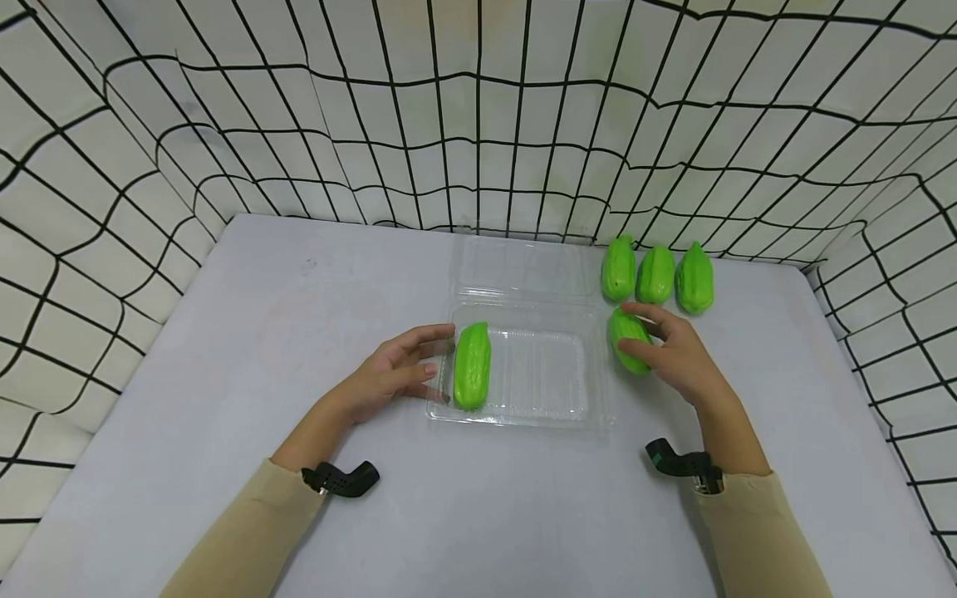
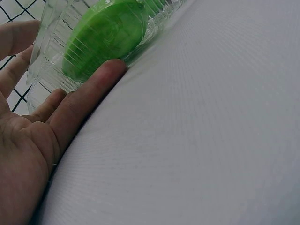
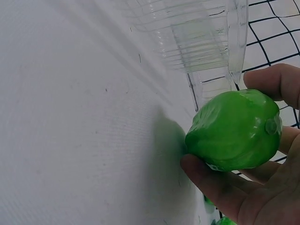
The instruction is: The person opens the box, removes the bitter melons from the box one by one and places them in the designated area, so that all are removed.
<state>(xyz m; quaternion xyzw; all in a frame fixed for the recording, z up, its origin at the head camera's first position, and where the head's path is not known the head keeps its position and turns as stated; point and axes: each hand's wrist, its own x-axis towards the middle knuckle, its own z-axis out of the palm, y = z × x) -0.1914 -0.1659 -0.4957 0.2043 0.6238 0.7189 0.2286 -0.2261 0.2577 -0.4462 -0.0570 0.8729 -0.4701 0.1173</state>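
A clear plastic clamshell box (image 1: 540, 374) lies with its lid folded back on the white table. One glossy green ribbed fruit (image 1: 472, 367) lies lengthwise at the left end of its tray. My left hand (image 1: 392, 374) rests against the tray's left wall with fingers spread; the left wrist view has the thumb (image 2: 89, 96) low along the table at the box's side. Right of the box, my right hand (image 1: 676, 349) holds a second green fruit (image 3: 234, 131) between thumb and fingers. In the right wrist view this fruit hangs above the table, its shadow beside it.
Three more green fruits (image 1: 655, 276) stand in a row at the table's back right, just beyond the right hand. The open lid (image 1: 527, 267) reaches toward the back edge. Black wire mesh (image 1: 478, 124) over white panels borders the back and both sides of the table (image 1: 478, 515).
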